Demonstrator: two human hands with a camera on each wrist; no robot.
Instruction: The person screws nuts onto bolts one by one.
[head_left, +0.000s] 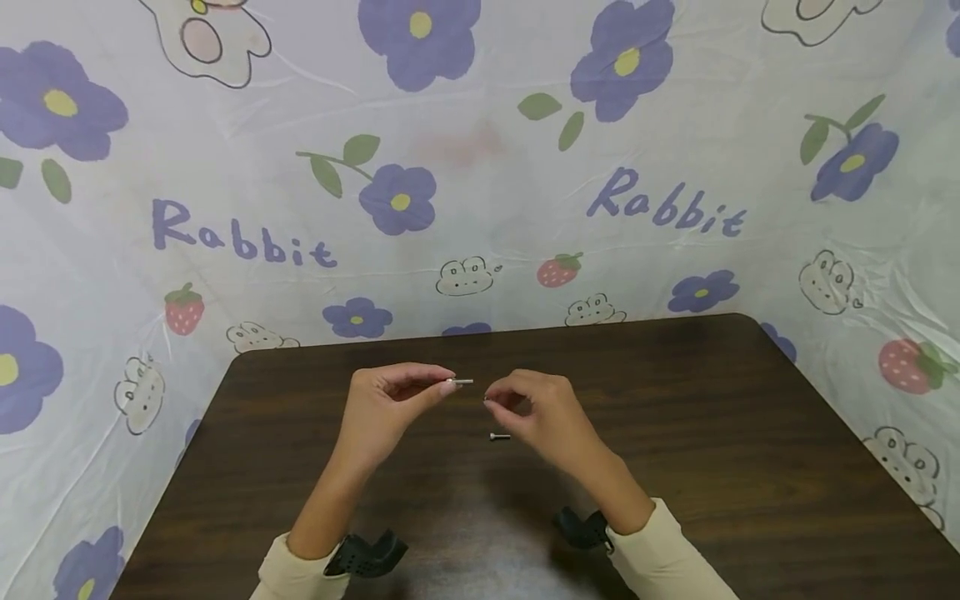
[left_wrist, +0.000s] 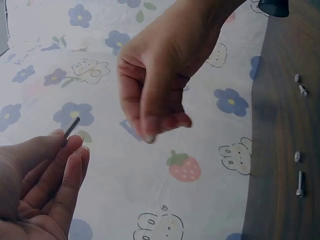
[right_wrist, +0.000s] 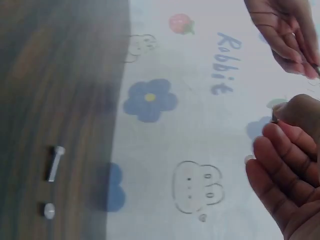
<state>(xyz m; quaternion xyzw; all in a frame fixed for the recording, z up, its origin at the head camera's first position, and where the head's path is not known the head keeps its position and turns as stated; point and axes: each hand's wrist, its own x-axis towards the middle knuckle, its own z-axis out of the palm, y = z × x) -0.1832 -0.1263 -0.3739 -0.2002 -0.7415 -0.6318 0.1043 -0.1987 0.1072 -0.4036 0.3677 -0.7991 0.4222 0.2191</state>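
Observation:
My left hand (head_left: pixel 382 408) pinches a silver bolt (head_left: pixel 463 382) between thumb and fingertips, its shank pointing right towards the other hand. In the left wrist view the shank of this bolt (left_wrist: pixel 72 128) juts past the thumb, and the fingers cover its other end. Just to the right, my right hand (head_left: pixel 547 417) pinches a small metal nut (right_wrist: pixel 274 117) between thumb and forefinger, mostly hidden by the fingertips. A short gap separates the bolt from the nut. Both hands are raised above the dark table.
On the dark wooden table (head_left: pixel 675 400) lies a loose bolt (head_left: pixel 499 437) below the hands. The left wrist view shows a nut (left_wrist: pixel 298 157) beside a bolt (left_wrist: pixel 300 185), plus another nut (left_wrist: pixel 297 78) and bolt (left_wrist: pixel 303 90). A patterned cloth (head_left: pixel 495 192) hangs behind.

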